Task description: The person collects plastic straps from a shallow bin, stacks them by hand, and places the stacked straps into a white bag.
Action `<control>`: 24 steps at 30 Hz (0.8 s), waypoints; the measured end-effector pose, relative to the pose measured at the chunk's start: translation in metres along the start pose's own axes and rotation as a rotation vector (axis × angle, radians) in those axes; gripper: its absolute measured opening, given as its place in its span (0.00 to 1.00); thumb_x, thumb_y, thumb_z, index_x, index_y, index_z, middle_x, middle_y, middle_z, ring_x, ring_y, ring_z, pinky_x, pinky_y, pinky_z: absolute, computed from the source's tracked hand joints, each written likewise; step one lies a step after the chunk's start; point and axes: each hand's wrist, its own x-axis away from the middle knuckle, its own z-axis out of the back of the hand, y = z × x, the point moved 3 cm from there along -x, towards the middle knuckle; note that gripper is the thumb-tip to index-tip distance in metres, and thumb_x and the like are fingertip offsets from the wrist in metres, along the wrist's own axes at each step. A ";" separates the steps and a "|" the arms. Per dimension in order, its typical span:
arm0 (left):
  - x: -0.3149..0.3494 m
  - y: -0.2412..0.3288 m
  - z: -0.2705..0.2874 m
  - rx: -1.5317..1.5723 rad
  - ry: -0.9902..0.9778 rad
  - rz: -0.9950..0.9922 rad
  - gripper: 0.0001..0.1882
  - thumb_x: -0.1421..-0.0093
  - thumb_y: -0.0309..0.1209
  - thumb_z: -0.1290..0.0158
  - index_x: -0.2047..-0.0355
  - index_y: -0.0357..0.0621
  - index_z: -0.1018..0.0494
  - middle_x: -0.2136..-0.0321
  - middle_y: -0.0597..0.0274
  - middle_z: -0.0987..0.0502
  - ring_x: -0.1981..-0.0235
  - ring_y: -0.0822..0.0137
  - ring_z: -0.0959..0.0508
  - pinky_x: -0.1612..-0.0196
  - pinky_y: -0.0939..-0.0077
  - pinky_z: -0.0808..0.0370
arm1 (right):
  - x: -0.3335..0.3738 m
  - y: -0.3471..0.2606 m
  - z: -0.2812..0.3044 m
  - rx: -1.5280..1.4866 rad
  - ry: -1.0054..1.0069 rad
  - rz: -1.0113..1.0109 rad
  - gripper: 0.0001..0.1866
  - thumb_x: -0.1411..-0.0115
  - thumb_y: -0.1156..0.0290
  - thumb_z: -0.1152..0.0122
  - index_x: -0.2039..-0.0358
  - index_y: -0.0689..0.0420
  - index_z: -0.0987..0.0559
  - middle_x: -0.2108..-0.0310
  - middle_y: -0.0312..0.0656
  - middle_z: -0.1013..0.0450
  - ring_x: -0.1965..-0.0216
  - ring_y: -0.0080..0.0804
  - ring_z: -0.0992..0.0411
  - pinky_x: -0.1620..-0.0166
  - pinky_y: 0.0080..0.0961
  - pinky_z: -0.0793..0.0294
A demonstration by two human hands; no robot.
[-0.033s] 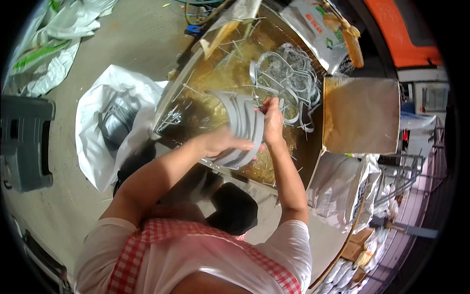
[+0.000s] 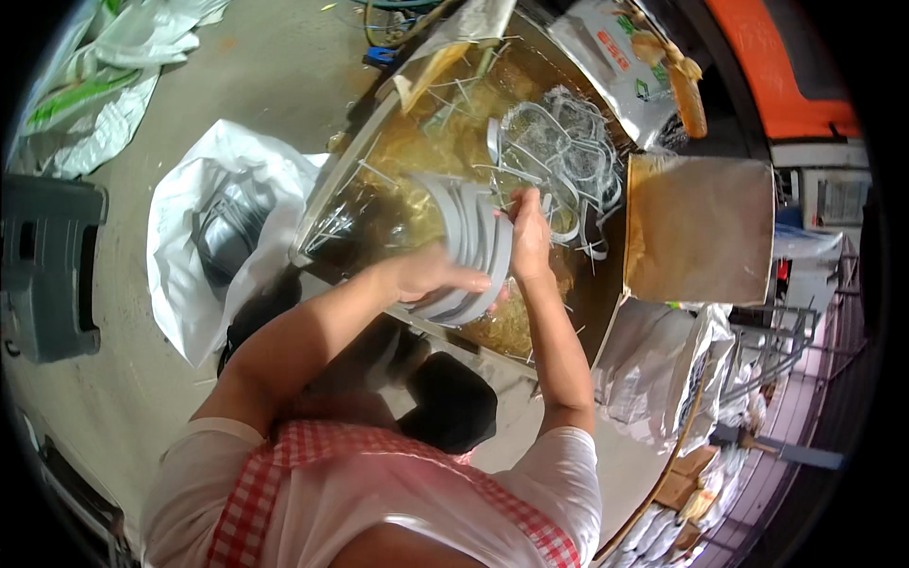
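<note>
Both hands are around a stack of grey curved bands [image 2: 462, 222], which looks like several flat plastic loops nested together. My left hand [image 2: 428, 275], slightly blurred, grips the stack's near left side with the thumb laid across the bands. On the right side, my right hand [image 2: 530, 237] is closed on the bands' edge, fingers curled. The stack is above a large bin [image 2: 347, 172] with a wet-looking, yellowish inside and thin pale sticks scattered in it. Beyond my right hand, a tangle of pale loops and clear strands [image 2: 561, 151] lies in the bin.
Left of the bin stands an open white sack [image 2: 185, 222] holding grey bands. A dark grey plastic case [image 2: 52, 270] is at the far left. A brownish square board [image 2: 699, 227] borders the bin's right, with a whitish sack [image 2: 644, 364] below it. Silver packaging [image 2: 615, 71] lies behind.
</note>
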 end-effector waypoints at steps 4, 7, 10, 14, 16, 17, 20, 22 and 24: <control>0.009 0.005 0.003 -0.049 -0.115 0.102 0.22 0.51 0.24 0.44 0.55 0.33 0.33 0.65 0.48 0.25 0.63 0.56 0.23 0.58 0.64 0.26 | -0.009 -0.020 0.004 1.030 0.009 0.715 0.25 0.46 0.70 0.48 0.47 0.58 0.36 0.55 0.47 0.34 0.55 0.42 0.36 0.53 0.35 0.38; 0.018 0.008 -0.002 0.042 -0.232 0.138 0.19 0.50 0.24 0.45 0.57 0.33 0.32 0.65 0.52 0.25 0.65 0.63 0.23 0.61 0.70 0.26 | -0.017 -0.003 -0.007 0.156 -0.496 0.426 0.38 0.52 0.74 0.42 0.40 0.54 0.44 0.47 0.48 0.37 0.50 0.37 0.36 0.46 0.30 0.40; 0.022 0.004 0.000 -0.049 -0.278 0.093 0.22 0.50 0.24 0.44 0.55 0.33 0.34 0.60 0.52 0.26 0.61 0.63 0.24 0.57 0.71 0.27 | -0.009 -0.008 -0.009 0.200 -0.627 0.220 0.37 0.52 0.74 0.42 0.41 0.53 0.42 0.52 0.44 0.33 0.54 0.34 0.33 0.49 0.28 0.37; 0.023 0.007 -0.012 0.029 -0.338 0.176 0.24 0.51 0.23 0.43 0.53 0.32 0.35 0.55 0.49 0.28 0.57 0.60 0.25 0.53 0.69 0.28 | -0.019 0.025 0.004 0.490 -0.627 0.473 0.36 0.53 0.67 0.39 0.42 0.51 0.40 0.53 0.44 0.33 0.48 0.33 0.38 0.45 0.28 0.42; 0.027 0.011 -0.016 0.118 -0.324 0.217 0.24 0.51 0.23 0.43 0.53 0.31 0.35 0.55 0.47 0.29 0.58 0.57 0.25 0.54 0.67 0.27 | -0.015 0.023 0.000 0.438 -0.630 0.493 0.36 0.53 0.65 0.38 0.42 0.52 0.39 0.51 0.45 0.35 0.46 0.33 0.40 0.43 0.27 0.45; 0.029 0.015 -0.017 0.158 -0.338 0.210 0.24 0.51 0.23 0.44 0.53 0.31 0.35 0.55 0.46 0.29 0.59 0.56 0.25 0.55 0.66 0.27 | -0.012 0.022 -0.002 0.388 -0.632 0.512 0.36 0.53 0.63 0.38 0.43 0.53 0.38 0.48 0.46 0.37 0.44 0.33 0.42 0.42 0.27 0.47; 0.030 0.010 -0.004 0.177 -0.357 0.230 0.25 0.50 0.20 0.47 0.50 0.31 0.38 0.52 0.44 0.31 0.54 0.52 0.28 0.50 0.59 0.32 | -0.002 0.014 -0.010 -0.046 -0.646 0.170 0.32 0.53 0.62 0.38 0.46 0.55 0.35 0.44 0.48 0.42 0.42 0.36 0.43 0.42 0.26 0.46; 0.026 -0.001 0.007 0.196 -0.267 0.160 0.24 0.52 0.19 0.46 0.52 0.31 0.35 0.55 0.43 0.29 0.55 0.52 0.27 0.51 0.60 0.31 | -0.003 0.022 -0.006 0.090 -0.609 0.234 0.31 0.53 0.64 0.39 0.48 0.58 0.33 0.45 0.48 0.40 0.45 0.35 0.41 0.43 0.26 0.44; 0.018 0.001 0.008 0.179 -0.207 0.080 0.25 0.54 0.20 0.44 0.54 0.31 0.34 0.57 0.43 0.28 0.56 0.52 0.27 0.51 0.62 0.31 | -0.006 0.034 -0.004 0.226 -0.567 0.295 0.29 0.53 0.66 0.39 0.50 0.60 0.32 0.47 0.48 0.38 0.47 0.35 0.38 0.44 0.25 0.43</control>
